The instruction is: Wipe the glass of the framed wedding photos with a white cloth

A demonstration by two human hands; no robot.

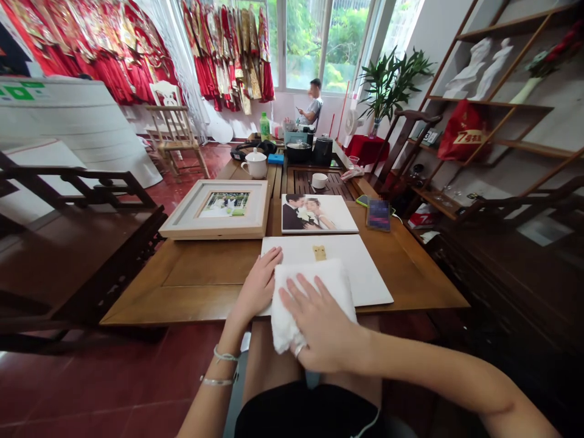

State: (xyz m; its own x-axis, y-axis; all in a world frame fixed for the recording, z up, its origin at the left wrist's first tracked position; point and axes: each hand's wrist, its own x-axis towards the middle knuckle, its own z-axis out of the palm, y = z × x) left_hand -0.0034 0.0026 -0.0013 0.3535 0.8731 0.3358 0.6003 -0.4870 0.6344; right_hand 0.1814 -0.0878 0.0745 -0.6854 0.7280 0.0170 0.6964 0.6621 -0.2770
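Fingers (296,292) splay (gripping nothing): right hand (326,333) on towel (326,275), left hand (258,287) at board (365,267) edge beside bare table (196,280).

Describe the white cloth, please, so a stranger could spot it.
At the near edge of the long wooden table lies a flat white board. The fluffy white towel sits on it under the right hand; unlike the hard board, it is soft and thick.

Board (365,274) edge under towel (314,281), blurred screen (378,214), perhaps a phone
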